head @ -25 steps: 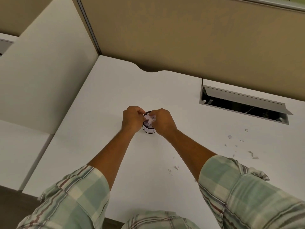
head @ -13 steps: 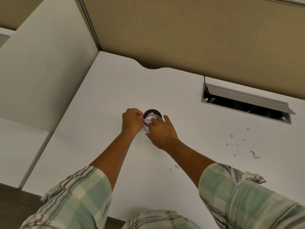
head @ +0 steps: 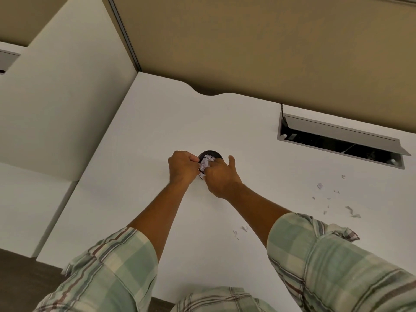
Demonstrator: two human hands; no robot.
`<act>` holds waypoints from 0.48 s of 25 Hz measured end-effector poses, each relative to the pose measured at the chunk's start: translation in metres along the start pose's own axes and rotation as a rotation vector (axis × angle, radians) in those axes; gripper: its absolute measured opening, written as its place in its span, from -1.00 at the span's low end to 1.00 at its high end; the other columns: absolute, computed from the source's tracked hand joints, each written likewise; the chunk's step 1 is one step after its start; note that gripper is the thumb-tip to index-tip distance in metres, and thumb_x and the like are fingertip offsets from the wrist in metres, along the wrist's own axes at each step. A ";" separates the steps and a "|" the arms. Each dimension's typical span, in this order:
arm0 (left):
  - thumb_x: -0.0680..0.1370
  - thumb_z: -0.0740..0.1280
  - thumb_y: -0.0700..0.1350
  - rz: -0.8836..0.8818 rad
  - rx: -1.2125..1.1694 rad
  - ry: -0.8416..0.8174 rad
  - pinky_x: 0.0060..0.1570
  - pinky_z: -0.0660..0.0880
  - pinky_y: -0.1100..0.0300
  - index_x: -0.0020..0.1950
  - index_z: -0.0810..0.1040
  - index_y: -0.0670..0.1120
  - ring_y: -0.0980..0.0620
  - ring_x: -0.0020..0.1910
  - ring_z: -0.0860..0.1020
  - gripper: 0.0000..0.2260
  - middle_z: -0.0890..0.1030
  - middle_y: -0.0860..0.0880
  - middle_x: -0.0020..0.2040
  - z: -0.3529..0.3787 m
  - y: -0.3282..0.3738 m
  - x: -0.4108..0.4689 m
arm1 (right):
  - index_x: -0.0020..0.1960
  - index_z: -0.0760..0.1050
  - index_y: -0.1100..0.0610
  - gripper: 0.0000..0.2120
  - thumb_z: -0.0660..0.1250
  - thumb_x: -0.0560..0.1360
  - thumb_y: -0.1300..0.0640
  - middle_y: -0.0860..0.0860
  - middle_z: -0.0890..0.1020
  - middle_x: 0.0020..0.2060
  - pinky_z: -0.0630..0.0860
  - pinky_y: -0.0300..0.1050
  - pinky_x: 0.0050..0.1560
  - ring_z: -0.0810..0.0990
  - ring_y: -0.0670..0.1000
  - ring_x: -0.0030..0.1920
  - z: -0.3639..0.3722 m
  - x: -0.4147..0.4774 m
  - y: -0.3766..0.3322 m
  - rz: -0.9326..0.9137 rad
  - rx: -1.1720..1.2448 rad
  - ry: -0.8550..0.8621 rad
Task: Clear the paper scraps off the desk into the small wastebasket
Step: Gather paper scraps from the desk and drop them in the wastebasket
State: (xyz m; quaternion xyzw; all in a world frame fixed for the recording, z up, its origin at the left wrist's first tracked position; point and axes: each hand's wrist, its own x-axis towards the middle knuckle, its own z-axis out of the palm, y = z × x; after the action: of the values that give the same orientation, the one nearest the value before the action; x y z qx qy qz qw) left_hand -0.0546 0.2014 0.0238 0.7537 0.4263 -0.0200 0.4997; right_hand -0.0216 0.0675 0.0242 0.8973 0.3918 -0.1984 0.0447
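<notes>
A small dark round wastebasket stands mid-desk, stuffed with crumpled white paper. My left hand is curled against the basket's left rim, fingers closed on it. My right hand lies over the basket's right side, fingers pressing on the paper, thumb sticking up. Small paper scraps are scattered on the white desk to the right, with more scraps further right and a few tiny scraps near my right forearm.
An open grey cable tray is set into the desk at the back right. A beige partition runs behind the desk. A white side panel stands at the left, with a lower white surface beyond it.
My right hand has opened from a fist above the basket and now presses down on the paper with thumb raised. The left hand stays at the rim.
</notes>
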 end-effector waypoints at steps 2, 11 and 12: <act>0.38 0.56 -0.36 -0.005 0.004 -0.008 -0.10 0.71 -0.03 -0.11 0.74 -0.15 -0.10 -0.17 0.73 -0.83 0.74 -0.10 -0.13 -0.001 0.001 -0.001 | 0.46 0.40 -0.02 -0.59 0.20 0.62 0.08 0.04 0.49 0.42 -0.02 0.30 0.52 0.38 0.12 0.45 -0.001 -0.011 0.001 0.013 0.068 0.100; 0.54 0.28 -0.31 0.228 0.183 0.120 -0.24 0.47 0.32 -0.08 0.71 -0.12 -0.03 -0.10 0.66 -0.79 0.73 -0.09 -0.06 0.005 0.012 -0.049 | 0.44 0.43 0.08 -0.59 0.24 0.60 0.07 0.14 0.38 0.51 0.24 0.19 0.45 0.40 0.17 0.45 0.002 -0.062 0.025 0.064 0.196 0.262; 0.55 0.27 -0.29 0.278 0.185 0.133 -0.23 0.49 0.34 -0.07 0.70 -0.13 -0.05 -0.06 0.67 -0.79 0.72 -0.09 -0.05 0.009 0.012 -0.059 | 0.47 0.39 0.09 -0.57 0.23 0.62 0.05 0.14 0.34 0.54 0.23 0.18 0.46 0.36 0.17 0.48 0.004 -0.069 0.029 0.071 0.189 0.255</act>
State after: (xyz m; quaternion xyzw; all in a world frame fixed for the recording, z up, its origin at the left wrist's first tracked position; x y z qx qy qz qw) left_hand -0.0805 0.1560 0.0548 0.8478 0.3464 0.0601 0.3970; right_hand -0.0446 -0.0009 0.0455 0.9286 0.3421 -0.1172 -0.0830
